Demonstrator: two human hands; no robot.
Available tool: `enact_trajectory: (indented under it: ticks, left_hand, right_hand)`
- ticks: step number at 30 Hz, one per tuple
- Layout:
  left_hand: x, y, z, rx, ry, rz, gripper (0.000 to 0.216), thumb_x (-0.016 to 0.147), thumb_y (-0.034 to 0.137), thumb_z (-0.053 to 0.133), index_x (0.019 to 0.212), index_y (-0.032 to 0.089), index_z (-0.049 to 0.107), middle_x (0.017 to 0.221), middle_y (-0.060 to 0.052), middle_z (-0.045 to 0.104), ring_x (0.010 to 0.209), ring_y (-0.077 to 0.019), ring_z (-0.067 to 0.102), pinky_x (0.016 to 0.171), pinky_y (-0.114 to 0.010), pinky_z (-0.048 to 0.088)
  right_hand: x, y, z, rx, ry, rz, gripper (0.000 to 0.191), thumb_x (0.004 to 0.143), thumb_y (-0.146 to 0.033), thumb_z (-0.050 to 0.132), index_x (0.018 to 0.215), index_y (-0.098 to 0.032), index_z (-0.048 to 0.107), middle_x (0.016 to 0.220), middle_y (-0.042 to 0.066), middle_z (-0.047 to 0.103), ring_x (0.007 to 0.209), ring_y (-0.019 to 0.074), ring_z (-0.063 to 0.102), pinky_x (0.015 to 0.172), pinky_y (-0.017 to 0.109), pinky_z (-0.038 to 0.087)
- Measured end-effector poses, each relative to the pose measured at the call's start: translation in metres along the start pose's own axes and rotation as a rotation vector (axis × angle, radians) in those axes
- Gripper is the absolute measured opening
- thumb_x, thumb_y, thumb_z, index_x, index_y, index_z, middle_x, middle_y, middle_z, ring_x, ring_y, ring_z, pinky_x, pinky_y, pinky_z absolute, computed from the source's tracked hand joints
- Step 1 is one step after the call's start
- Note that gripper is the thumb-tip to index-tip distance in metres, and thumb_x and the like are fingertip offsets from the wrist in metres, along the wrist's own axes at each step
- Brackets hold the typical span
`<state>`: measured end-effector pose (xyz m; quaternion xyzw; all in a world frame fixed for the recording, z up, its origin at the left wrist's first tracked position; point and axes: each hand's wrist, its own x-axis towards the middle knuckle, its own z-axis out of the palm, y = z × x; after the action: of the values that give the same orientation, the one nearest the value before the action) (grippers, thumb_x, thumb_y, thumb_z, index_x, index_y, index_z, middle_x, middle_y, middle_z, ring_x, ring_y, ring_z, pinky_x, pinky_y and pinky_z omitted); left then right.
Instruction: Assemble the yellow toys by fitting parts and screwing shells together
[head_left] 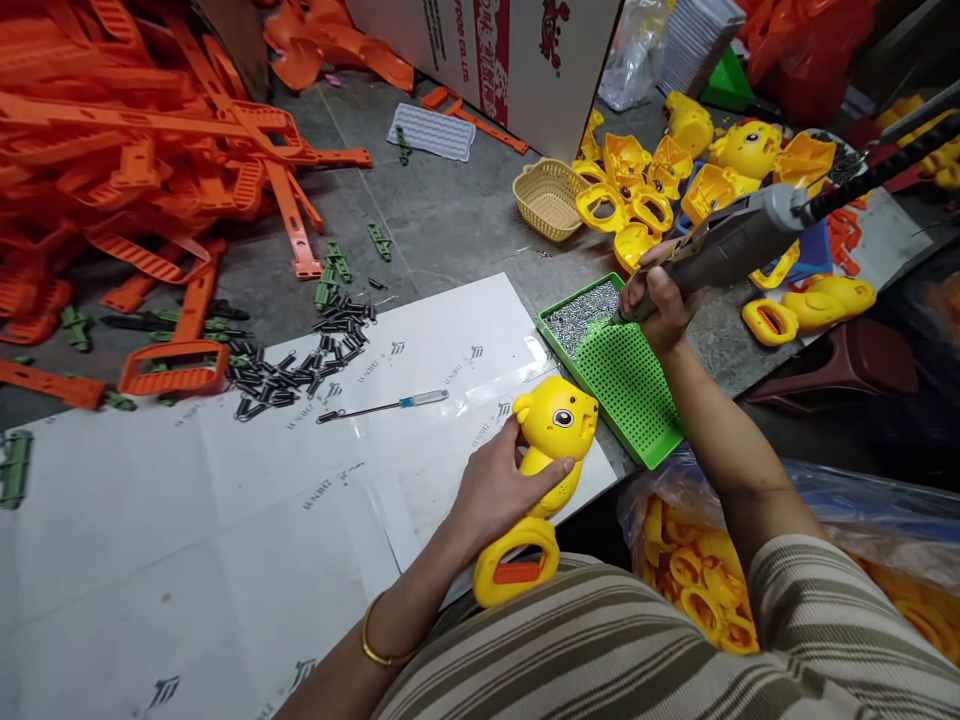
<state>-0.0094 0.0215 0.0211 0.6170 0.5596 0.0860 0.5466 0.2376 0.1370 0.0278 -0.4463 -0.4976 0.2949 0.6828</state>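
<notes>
My left hand (pixel 499 490) is wrapped round a yellow animal-shaped toy body (pixel 551 465), with the thumb across its front. The toy's round head with a printed eye points up, and its ring handle with an orange insert hangs near my lap. In my right hand (pixel 664 310) is a grey power screwdriver (pixel 735 245), its cable running off to the upper right. The driver's tip reaches down toward small metal screws (pixel 589 315) heaped in the far end of a green perforated tray (pixel 626 385). Whether the tip touches a screw cannot be made out.
Orange plastic parts (pixel 142 130) pile up at the left, by black springs (pixel 300 365) and green pieces (pixel 335 262). A hand screwdriver (pixel 405 403) lies on white paper (pixel 187 520). Beyond the tray are a beige basket (pixel 551 200) and yellow toy parts (pixel 630 165). A bag (pixel 697 575) holds yellow parts.
</notes>
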Motion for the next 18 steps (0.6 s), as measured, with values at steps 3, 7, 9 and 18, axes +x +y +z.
enact_trajectory:
  ticks: [3,7,9,18]
  left_hand:
    - [0.0,0.001,0.0,0.007,0.002,0.0,0.059,0.075,0.06,0.07,0.115,0.018,0.058,0.105,-0.009,0.07,0.093,-0.0282,0.064,0.078,-0.04,0.048]
    - [-0.001,0.004,-0.001,-0.008,-0.012,0.019,0.056,0.077,0.054,0.069,0.118,0.018,0.057,0.108,-0.009,0.07,0.095,-0.0279,0.064,0.08,-0.039,0.049]
    - [-0.001,0.005,-0.002,-0.04,-0.022,0.026,0.058,0.077,0.052,0.07,0.122,0.019,0.057,0.11,-0.009,0.07,0.098,-0.0281,0.064,0.083,-0.04,0.049]
    - [-0.003,0.006,0.004,-0.127,0.022,0.036,0.061,0.075,0.056,0.074,0.121,0.018,0.059,0.113,-0.01,0.072,0.096,-0.0283,0.066,0.077,-0.036,0.049]
  right_hand:
    - [0.0,0.003,0.0,-0.01,0.008,0.003,0.046,0.069,-0.069,0.072,0.081,-0.028,0.055,0.048,-0.009,0.035,0.038,0.0115,0.037,0.043,0.028,0.034]
    - [0.0,-0.002,0.004,0.026,-0.005,-0.012,0.042,0.067,-0.063,0.076,0.081,-0.029,0.057,0.047,-0.009,0.039,0.037,0.0118,0.036,0.039,0.028,0.034]
    - [-0.002,-0.012,0.006,0.066,-0.018,-0.058,0.034,0.071,-0.055,0.077,0.084,-0.029,0.059,0.047,-0.009,0.042,0.036,0.0113,0.038,0.039,0.027,0.033]
    - [-0.067,-0.114,0.022,0.21,-0.304,-0.072,0.025,0.083,-0.055,0.069,0.087,-0.031,0.062,0.051,-0.006,0.046,0.039,0.0133,0.044,0.043,0.031,0.045]
